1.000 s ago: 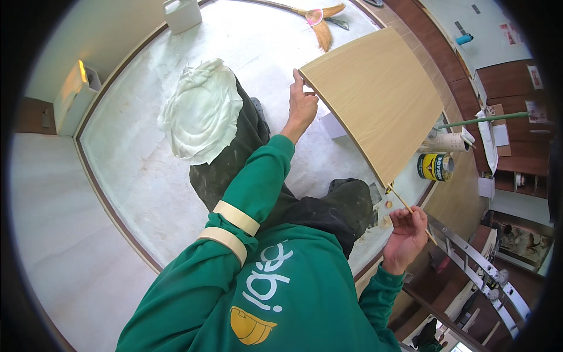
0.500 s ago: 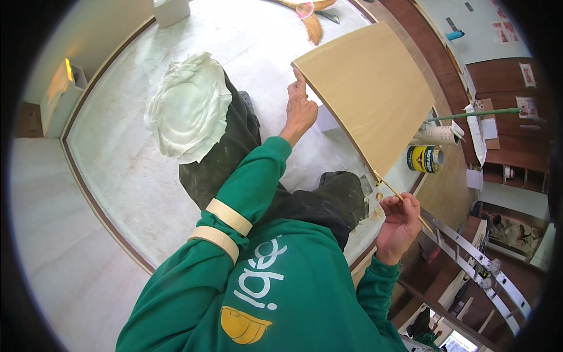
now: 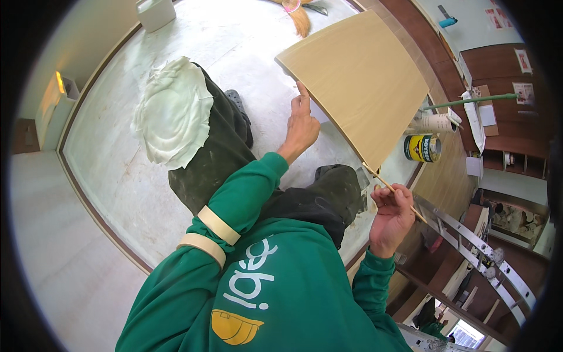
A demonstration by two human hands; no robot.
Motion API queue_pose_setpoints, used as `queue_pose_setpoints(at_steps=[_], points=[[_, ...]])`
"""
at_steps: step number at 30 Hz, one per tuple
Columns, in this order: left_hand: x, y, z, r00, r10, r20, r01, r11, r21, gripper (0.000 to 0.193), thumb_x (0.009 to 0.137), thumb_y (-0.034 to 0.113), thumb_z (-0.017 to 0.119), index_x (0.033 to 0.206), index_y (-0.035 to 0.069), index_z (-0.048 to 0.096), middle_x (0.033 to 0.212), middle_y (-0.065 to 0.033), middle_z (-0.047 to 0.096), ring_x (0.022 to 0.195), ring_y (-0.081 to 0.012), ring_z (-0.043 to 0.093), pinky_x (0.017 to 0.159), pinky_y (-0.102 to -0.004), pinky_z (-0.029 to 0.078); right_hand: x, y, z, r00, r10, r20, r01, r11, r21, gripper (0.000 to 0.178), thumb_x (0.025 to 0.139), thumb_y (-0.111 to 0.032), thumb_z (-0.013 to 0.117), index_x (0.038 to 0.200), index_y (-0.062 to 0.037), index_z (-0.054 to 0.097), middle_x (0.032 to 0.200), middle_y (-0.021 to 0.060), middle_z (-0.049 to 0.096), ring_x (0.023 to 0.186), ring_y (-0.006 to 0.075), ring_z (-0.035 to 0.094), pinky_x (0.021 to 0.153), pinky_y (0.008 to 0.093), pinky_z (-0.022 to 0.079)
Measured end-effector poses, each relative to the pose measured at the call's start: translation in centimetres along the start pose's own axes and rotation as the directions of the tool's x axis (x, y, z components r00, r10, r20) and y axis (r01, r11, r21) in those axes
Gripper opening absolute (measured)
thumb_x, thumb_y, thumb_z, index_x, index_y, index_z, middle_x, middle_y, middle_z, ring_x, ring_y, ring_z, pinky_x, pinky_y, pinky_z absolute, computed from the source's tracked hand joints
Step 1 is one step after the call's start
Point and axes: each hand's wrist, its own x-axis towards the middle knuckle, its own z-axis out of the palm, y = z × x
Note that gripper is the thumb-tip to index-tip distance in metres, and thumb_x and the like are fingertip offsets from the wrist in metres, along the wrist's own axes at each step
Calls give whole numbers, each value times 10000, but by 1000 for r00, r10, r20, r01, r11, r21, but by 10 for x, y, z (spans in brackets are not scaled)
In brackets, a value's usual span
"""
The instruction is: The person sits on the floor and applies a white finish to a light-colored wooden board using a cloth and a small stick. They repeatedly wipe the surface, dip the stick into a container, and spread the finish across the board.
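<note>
My left hand (image 3: 301, 128) has its index finger stretched out, the tip at the near long edge of a light wood-grain board (image 3: 360, 76). It grips nothing. My right hand (image 3: 392, 218) pinches a thin wooden stick (image 3: 382, 180) whose far end meets the board's near right corner; I cannot make out what kind of tip it has. Two cream tape rolls (image 3: 219, 225) circle my left sleeve. A crumpled white sheet (image 3: 173, 114) lies over my left knee.
Right of the board stand a dark can with a yellow label (image 3: 422, 148) and a pale roll (image 3: 435, 123). An aluminium ladder (image 3: 469, 240) is at the right. A straw broom (image 3: 299, 22) lies beyond the board; a white bin-like box (image 3: 155, 13) stands far left.
My left finger has slid back from the board's far left corner along its near edge. The stick's tip now sits closer to the board's near right corner. The whole view has shifted slightly.
</note>
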Motion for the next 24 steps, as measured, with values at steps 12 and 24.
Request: queue_pose_setpoints(at_steps=[12, 24], points=[[-24, 22, 12, 996, -43, 75, 50, 994, -97, 964, 795, -85, 425, 1591, 46, -102, 1323, -250, 437, 1027, -347, 576, 937, -404, 496, 2, 6, -13, 999, 16, -45, -15, 1000, 19, 179, 954, -103, 563, 1042, 38, 631, 846, 147, 698, 780, 251, 696, 779, 393, 593], [-60, 25, 31, 974, 51, 219, -27, 993, -115, 987, 834, -83, 491, 1590, 74, -124, 1417, -290, 435, 1120, -348, 611, 951, -410, 506, 9, 11, -22, 996, 27, -91, -24, 999, 36, 177, 947, -101, 569, 1033, 40, 634, 851, 150, 699, 784, 252, 696, 782, 384, 589]])
